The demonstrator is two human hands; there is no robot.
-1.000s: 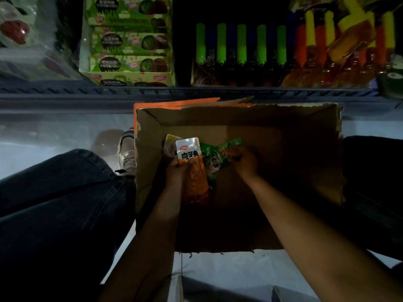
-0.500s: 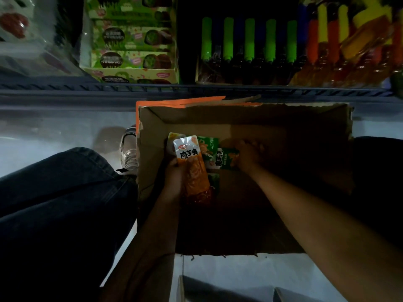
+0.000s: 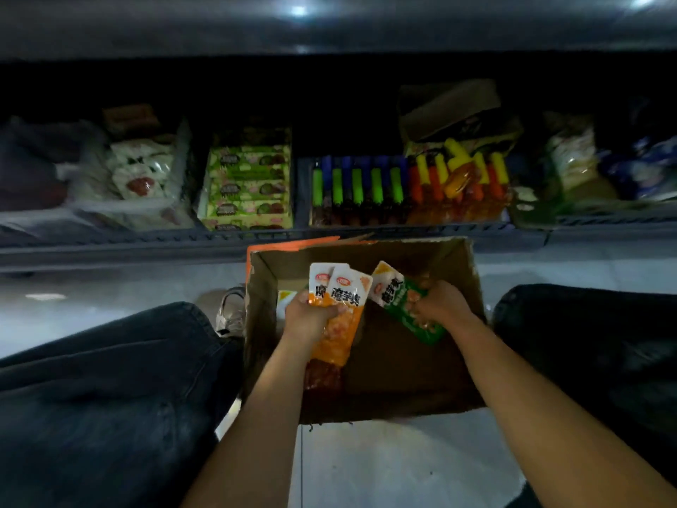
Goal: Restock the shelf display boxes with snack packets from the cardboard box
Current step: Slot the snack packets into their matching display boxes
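Observation:
An open cardboard box point(image 3: 458, 364) sits on the floor between my knees, below the bottom shelf. My left hand point(image 3: 311, 319) grips a bunch of orange snack packets point(image 3: 339, 324) with white tops, held above the box. My right hand point(image 3: 441, 306) holds green snack packets point(image 3: 410, 317) just to the right of them. Another packet point(image 3: 285, 300) lies against the box's left wall. On the shelf stand display boxes: green-and-yellow packs point(image 3: 249, 188), green-topped sticks point(image 3: 355, 192) and orange-and-yellow sticks point(image 3: 461, 185).
White wrapped snacks point(image 3: 141, 174) fill a display box at the shelf's left. Bagged goods point(image 3: 575, 166) lie at the right. A brown bag point(image 3: 450, 111) rests behind the orange sticks. My dark trouser legs point(image 3: 110, 390) flank the box, and a shoe point(image 3: 230, 309) is by its left side.
Both hands have lifted out of the box with their packets. The view has tilted up, so more of the shelf shows.

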